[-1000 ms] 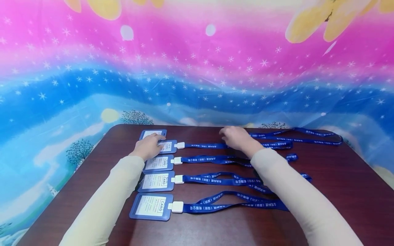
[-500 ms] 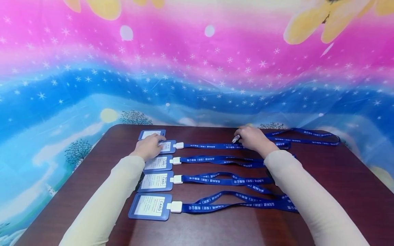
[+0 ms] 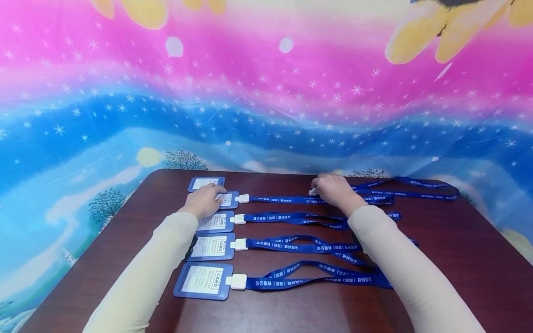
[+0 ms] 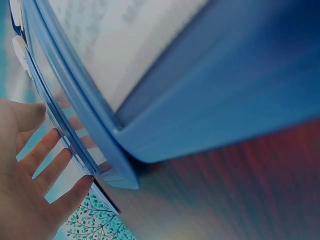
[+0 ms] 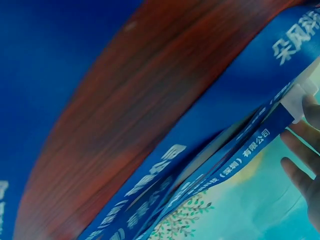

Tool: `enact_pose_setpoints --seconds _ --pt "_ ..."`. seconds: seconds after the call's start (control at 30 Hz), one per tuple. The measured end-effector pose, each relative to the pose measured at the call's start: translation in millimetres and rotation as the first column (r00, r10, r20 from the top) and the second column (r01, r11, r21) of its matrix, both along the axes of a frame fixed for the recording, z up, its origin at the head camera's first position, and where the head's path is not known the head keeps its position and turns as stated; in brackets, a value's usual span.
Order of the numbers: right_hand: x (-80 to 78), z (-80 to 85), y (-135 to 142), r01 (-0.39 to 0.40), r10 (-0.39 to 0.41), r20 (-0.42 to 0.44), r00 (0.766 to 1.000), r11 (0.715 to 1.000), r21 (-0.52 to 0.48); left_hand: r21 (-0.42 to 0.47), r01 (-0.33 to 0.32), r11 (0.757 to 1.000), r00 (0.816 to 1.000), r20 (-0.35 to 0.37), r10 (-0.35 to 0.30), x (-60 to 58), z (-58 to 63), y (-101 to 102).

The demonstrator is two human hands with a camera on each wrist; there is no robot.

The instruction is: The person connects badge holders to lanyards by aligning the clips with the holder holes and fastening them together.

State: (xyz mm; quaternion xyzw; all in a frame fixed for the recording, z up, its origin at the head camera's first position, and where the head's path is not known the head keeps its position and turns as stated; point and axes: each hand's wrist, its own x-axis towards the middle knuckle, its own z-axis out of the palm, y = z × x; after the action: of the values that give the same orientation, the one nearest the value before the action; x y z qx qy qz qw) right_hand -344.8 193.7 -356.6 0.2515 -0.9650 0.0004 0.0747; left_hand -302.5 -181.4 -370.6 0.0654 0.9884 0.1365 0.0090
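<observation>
In the head view, my left hand [image 3: 202, 201] lies over the second badge holder from the back [image 3: 227, 200], beside the farthest badge holder [image 3: 204, 181]. Its fingers are spread and fairly straight in the left wrist view, by the badge holders' edges. At the back of the table, my right hand [image 3: 332, 188] pinches the white clip [image 5: 296, 102] of a blue lanyard [image 3: 433, 196], whose loop trails to the right. The farthest badge holder has no clip attached. Part of the white clip is hidden by my fingers.
Several badge holders, such as the nearest one [image 3: 202, 281], lie in a column on the dark wooden table [image 3: 266, 310]. Their white clips [image 3: 238, 281] and blue lanyards [image 3: 308, 245] stretch right. A patterned cloth [image 3: 266, 111] hangs behind the table.
My right hand moved right with the far lanyard, then came back a little to the left. Its white clip came into sight at the fingers. My left hand stays in place.
</observation>
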Motion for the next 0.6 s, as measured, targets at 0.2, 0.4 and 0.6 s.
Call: enact_pose_setpoints --seconds 0.2,0.4,0.6 --pt "-0.7 0.0 -12.9 0.009 -0.009 0.044 0.999 1.0 -0.014 0.003 -0.006 1.0 1.0 0.009 0.006 1.2 -0.2 1.0" --pt "-1.7 0.1 -17.7 0.029 -0.028 0.083 0.996 1.0 -0.009 0.003 -0.006 1.0 1.0 0.002 0.006 1.7 -0.9 1.5" --pt "-1.4 -0.5 -19.2 0.02 -0.023 0.059 0.998 0.999 0.037 0.001 -0.006 1.0 1.0 0.002 0.006 2.1 2.2 1.7"
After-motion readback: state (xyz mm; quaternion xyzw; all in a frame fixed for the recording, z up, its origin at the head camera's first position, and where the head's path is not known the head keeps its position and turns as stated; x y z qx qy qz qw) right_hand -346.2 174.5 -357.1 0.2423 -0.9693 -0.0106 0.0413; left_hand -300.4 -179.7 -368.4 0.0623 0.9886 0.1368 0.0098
